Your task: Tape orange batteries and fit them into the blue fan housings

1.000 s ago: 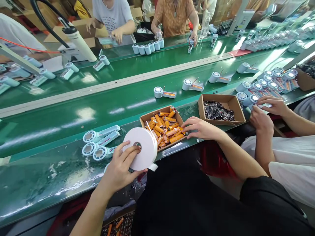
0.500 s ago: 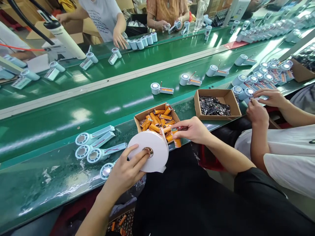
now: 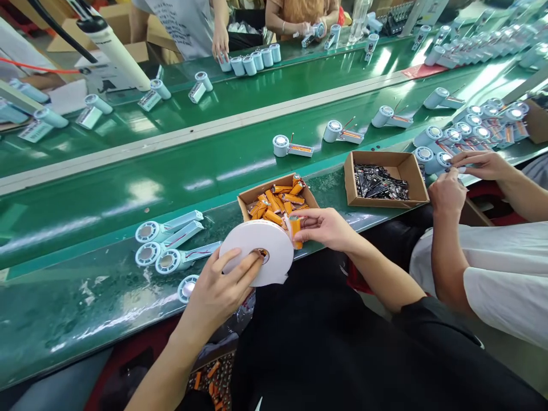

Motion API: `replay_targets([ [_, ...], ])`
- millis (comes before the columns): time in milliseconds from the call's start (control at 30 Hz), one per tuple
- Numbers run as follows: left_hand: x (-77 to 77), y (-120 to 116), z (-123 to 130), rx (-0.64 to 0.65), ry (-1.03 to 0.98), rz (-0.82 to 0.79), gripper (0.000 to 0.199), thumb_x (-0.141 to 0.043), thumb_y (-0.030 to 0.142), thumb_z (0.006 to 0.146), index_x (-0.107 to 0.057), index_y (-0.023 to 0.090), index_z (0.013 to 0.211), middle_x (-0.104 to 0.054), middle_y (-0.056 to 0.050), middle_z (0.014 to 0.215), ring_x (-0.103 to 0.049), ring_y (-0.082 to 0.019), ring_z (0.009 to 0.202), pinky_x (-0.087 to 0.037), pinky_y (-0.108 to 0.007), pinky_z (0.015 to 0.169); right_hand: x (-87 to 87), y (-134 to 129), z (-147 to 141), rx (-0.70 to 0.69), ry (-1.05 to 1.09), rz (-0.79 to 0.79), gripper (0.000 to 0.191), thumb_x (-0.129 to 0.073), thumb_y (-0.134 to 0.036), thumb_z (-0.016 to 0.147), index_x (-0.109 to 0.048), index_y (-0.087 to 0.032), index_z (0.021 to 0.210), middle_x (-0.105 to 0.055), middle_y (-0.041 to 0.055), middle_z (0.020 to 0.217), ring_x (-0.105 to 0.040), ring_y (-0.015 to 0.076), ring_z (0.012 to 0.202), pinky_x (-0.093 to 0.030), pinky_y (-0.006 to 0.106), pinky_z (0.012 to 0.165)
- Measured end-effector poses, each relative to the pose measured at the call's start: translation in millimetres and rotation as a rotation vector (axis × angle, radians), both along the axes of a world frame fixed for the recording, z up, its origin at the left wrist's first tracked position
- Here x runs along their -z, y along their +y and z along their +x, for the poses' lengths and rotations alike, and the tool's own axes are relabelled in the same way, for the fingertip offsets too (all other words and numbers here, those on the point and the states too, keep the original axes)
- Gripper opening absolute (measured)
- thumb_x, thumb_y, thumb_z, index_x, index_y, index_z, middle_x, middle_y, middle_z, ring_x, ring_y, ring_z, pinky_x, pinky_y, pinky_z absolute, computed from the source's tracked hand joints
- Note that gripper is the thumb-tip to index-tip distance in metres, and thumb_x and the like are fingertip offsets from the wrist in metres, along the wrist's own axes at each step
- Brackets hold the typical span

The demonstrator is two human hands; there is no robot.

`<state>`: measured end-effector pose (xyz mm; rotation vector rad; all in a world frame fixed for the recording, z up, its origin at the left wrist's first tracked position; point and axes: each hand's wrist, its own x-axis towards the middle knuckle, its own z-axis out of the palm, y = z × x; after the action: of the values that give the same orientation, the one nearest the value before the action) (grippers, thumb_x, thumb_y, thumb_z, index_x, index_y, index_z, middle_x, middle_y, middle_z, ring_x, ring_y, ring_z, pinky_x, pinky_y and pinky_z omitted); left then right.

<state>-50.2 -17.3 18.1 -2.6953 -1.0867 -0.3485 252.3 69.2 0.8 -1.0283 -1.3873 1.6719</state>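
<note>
My left hand (image 3: 222,288) grips a wide roll of white tape (image 3: 248,237), its fingertips in the core hole. At the roll's right edge, my right hand (image 3: 329,230) pinches an orange battery cell (image 3: 295,233) between thumb and fingers. A strip of tape appears to lie against the cell; its exact contact is hard to make out. Just behind both hands stands a cardboard box (image 3: 245,210) of orange battery cells (image 3: 272,200) with thin wires. Left of the roll lie several light-blue handheld fans (image 3: 148,253), some with opened handles.
A cardboard box (image 3: 387,204) of black circuit boards stands to the right. Beside it a co-worker's hands (image 3: 449,188) handle a fan. More fans (image 3: 281,145) lie on the green conveyor belt (image 3: 205,162). Across the belt, other people handle fans. Orange cells (image 3: 214,371) lie below the bench.
My right hand has brought the battery cell leftward and up against the tape roll's edge. Fans on the near belt appear further right; the view has shifted slightly. Across the belt, a person's hand has reached a fan.
</note>
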Motion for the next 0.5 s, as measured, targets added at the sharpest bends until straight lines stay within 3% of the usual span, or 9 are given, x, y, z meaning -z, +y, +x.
replay_targets([
  [133,20.3,-5.4,20.9,-0.170,-0.100,0.100,0.071,-0.078,0.029,0.090,-0.053,0.023,0.156,-0.075,-0.008,0.128,-0.057,-0.034,0.113,-0.044,-0.057,0.110,22.3,-24.1,-36.0,0.513,0.285,-0.004,0.063,-0.090,-0.053,0.072,-0.064,-0.028,0.123,-0.078,0.0061,0.110,-0.075,0.0242,0.101,-0.063,0.039,0.091],
  [200,33.4,-15.0,34.9,-0.186,-0.197,0.138,0.069,-0.079,0.030,0.089,-0.056,0.022,0.153,-0.077,-0.011,0.120,-0.059,-0.033,0.108,-0.045,-0.058,0.109,27.2,-28.3,-39.7,0.592,0.319,0.008,0.059,-0.086,-0.056,0.076,-0.059,-0.030,0.122,-0.078,0.0065,0.112,-0.076,0.0245,0.100,-0.065,0.040,0.089],
  [300,42.8,-32.9,53.4,0.009,-0.288,0.022,0.056,-0.074,0.025,0.091,-0.062,0.025,0.146,-0.078,-0.007,0.114,-0.063,-0.026,0.099,-0.042,-0.055,0.117,17.2,-9.2,-4.4,0.637,0.251,0.139,0.051,-0.086,-0.053,0.077,-0.061,-0.029,0.115,-0.077,0.0047,0.107,-0.077,0.0228,0.093,-0.067,0.038,0.082],
  [367,37.0,-34.1,61.3,0.122,-0.303,-0.083,0.052,-0.071,0.023,0.092,-0.064,0.027,0.143,-0.078,-0.004,0.112,-0.063,-0.025,0.101,-0.035,-0.058,0.125,4.0,16.3,30.5,0.816,0.239,0.348,0.045,-0.082,-0.054,0.082,-0.063,-0.029,0.115,-0.074,0.0042,0.115,-0.075,0.0220,0.105,-0.066,0.038,0.088],
  [400,31.1,-28.2,62.8,0.112,-0.290,-0.125,0.053,-0.072,0.025,0.092,-0.063,0.028,0.144,-0.077,-0.004,0.116,-0.063,-0.027,0.108,-0.031,-0.061,0.127,-1.7,28.9,43.9,0.895,0.237,0.435,0.043,-0.077,-0.056,0.085,-0.064,-0.029,0.116,-0.072,0.0050,0.118,-0.074,0.0228,0.111,-0.066,0.040,0.092],
  [500,10.1,12.6,50.5,-0.041,-0.218,-0.276,0.071,-0.080,0.043,0.087,-0.056,0.025,0.152,-0.068,-0.011,0.140,-0.049,-0.040,0.138,-0.026,-0.073,0.125,-9.6,46.9,55.4,0.872,0.261,0.457,0.047,-0.081,-0.048,0.083,-0.065,-0.031,0.124,-0.073,0.0062,0.120,-0.074,0.0260,0.115,-0.066,0.047,0.094],
])
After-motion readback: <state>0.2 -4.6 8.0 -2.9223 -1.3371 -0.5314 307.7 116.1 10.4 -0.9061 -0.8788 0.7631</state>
